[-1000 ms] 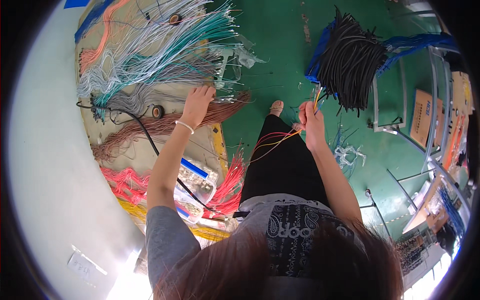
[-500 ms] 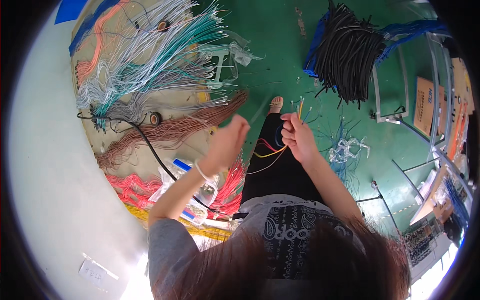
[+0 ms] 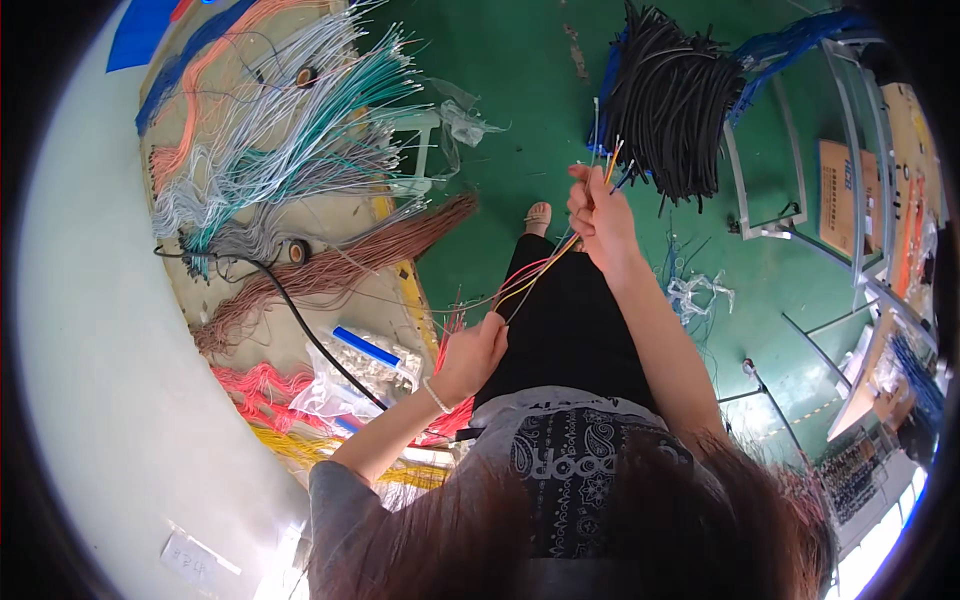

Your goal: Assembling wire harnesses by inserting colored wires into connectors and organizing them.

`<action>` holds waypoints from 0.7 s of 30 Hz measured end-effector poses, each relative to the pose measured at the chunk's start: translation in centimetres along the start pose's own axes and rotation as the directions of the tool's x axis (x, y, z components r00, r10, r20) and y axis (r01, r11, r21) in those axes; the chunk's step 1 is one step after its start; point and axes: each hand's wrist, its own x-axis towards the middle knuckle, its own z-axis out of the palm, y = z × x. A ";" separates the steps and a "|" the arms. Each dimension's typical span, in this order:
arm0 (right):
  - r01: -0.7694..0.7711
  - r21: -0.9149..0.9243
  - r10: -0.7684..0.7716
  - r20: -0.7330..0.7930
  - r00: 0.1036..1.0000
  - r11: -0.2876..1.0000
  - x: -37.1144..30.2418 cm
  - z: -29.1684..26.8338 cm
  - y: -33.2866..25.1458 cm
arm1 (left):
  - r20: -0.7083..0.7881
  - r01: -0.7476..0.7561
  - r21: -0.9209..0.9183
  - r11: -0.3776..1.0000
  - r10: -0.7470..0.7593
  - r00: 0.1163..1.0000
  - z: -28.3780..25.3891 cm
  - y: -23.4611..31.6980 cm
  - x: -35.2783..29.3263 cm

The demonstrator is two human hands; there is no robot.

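L hand was closed round the lower stretch of the multicol. wires; R hand clenched the same bunch higher up, tips poking out above the fingers. They ran btwn both hands, over the black trousers. Past L hand, a brown wire bundle lay on the beige table; past R hand, black tubes in a heap, then a cardboard carton further off.
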 end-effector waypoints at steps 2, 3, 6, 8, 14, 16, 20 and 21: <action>0.008 -0.044 -0.006 0.047 0.999 0.999 0.1 -0.4 -0.1 | -0.033 0.000 0.005 1.000 0.000 0.999 0.8 -0.3 -0.5; 0.061 -0.018 -0.061 0.022 0.998 0.998 0.2 -0.7 -0.1 | -0.046 0.026 0.028 0.999 -0.025 0.999 1.2 -0.5 -0.8; 0.089 -0.034 -0.088 0.021 0.996 0.995 0.7 -1.3 -0.3 | 0.055 0.037 0.119 0.992 -0.044 0.998 2.3 -0.8 -0.9; 0.157 -0.096 -0.157 0.007 0.988 0.983 1.0 -1.8 -0.4 | 0.177 -0.084 0.198 0.977 0.049 0.983 2.1 -1.1 0.0; 0.074 -0.211 -0.061 0.071 0.996 0.975 -0.2 -1.8 1.7 | -0.503 -0.015 0.285 0.958 0.163 0.849 -6.5 -7.4 10.0; -0.001 -0.252 0.013 0.046 0.999 0.968 -0.2 -0.6 2.4 | -0.464 0.034 0.422 0.906 0.184 0.867 -11.2 -11.6 13.9; -0.006 -0.303 0.024 0.054 0.998 0.953 0.9 2.4 2.3 | -0.183 -0.146 0.576 0.805 0.301 0.936 -15.6 -17.6 17.3; -0.032 -0.302 0.042 0.024 0.999 0.953 1.3 3.1 2.1 | -0.091 -0.194 0.582 0.790 0.300 0.950 -16.0 -18.4 17.6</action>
